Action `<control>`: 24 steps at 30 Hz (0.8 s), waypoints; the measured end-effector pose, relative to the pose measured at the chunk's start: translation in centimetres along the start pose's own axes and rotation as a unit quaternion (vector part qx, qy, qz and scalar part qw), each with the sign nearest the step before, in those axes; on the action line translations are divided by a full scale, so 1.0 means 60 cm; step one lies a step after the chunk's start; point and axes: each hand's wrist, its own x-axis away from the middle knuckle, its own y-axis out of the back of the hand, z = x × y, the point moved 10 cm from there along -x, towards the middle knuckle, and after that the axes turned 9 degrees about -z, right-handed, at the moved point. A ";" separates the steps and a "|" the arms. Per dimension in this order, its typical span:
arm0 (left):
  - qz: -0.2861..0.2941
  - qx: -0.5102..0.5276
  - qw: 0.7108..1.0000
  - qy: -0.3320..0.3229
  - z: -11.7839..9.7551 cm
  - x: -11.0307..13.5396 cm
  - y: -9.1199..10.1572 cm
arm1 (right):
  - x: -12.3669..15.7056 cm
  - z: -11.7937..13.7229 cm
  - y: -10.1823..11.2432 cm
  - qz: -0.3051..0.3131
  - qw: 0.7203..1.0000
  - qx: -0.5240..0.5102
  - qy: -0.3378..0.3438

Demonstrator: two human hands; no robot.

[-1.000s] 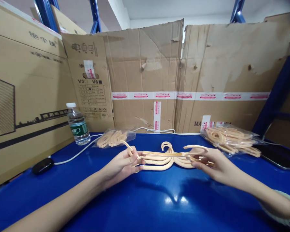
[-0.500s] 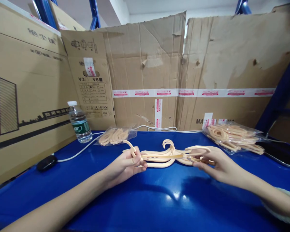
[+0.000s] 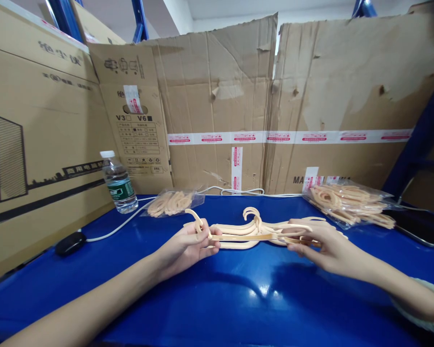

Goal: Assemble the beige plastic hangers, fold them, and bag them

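The left hand [image 3: 193, 244] pinches one end of a thin peach hanger [image 3: 244, 237], and the right hand [image 3: 320, 243] has its fingers closed around the other end, in the middle of the frame. If they bend it too hard, it might snap. If a finger slips, it could fall on the other hangers [image 3: 238, 246] just behind. The counter [image 3: 238, 308] is blue and shiny. Tall brown cardboard [image 3: 217, 86] stands across the upper frame.

Near tabletop [image 3: 217, 313] passable, hangers [image 3: 238, 246] beyond
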 end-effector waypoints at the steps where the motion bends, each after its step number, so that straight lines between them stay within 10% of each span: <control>1: 0.000 -0.001 1.000 0.001 0.001 0.000 0.000 | -0.001 0.001 0.001 -0.002 1.000 -0.001 0.001; 24: -0.046 -0.049 0.995 -0.074 -0.013 -0.004 0.018 | -0.008 0.031 -0.013 0.025 0.999 -0.035 0.000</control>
